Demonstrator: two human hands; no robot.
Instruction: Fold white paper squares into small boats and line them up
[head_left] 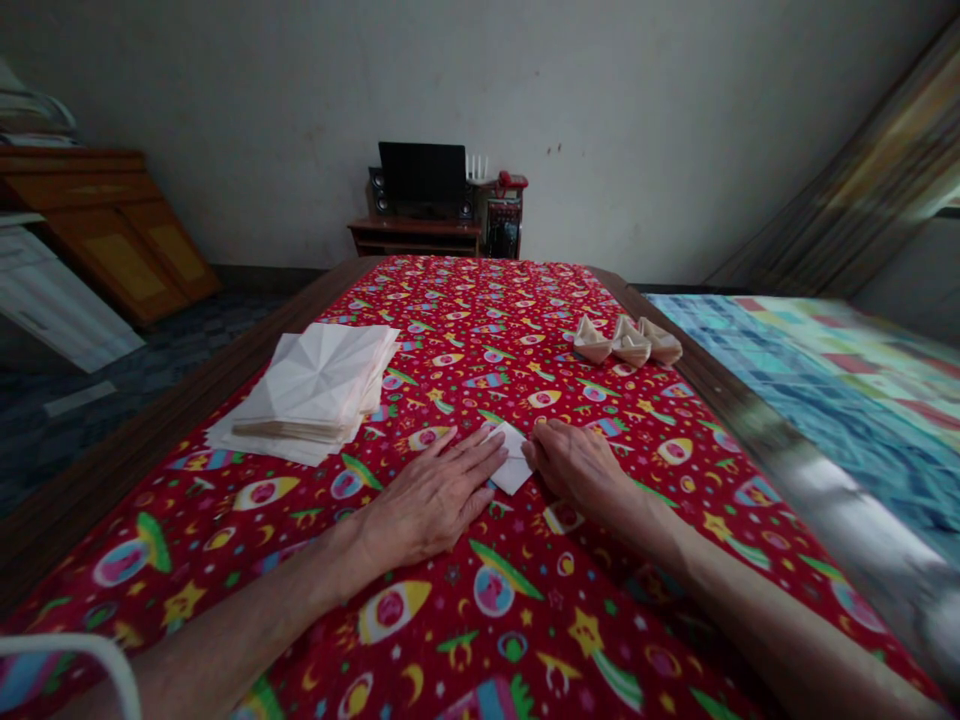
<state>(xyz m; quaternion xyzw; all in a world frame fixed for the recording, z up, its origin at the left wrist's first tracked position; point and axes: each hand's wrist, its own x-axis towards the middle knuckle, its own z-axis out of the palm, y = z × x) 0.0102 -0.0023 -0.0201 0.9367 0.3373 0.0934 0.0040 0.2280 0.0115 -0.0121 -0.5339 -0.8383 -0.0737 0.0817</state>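
Note:
A small folded piece of white paper (511, 462) lies on the red patterned cloth, its corners making a diamond shape. My left hand (441, 492) rests flat with fingers stretched out, and its fingertips press on the paper's left side. At the paper's right corner, my right hand (574, 462) has its fingers curled in, thumb and fingertips closed on the edge. A stack of creased paper sheets (319, 375) sits to the left beyond my left hand. Several folded paper pieces (631, 342) with pointed ends stand in a row at the far right.
The red cloth (480, 340) covers a long table with a dark wooden rim (300, 300). Past its far end stand a monitor (424, 172) and speakers on a desk. A bed (810, 400) is to the right, a wooden cabinet (112, 235) to the left. A white curved tube (97, 645) crosses the lower left.

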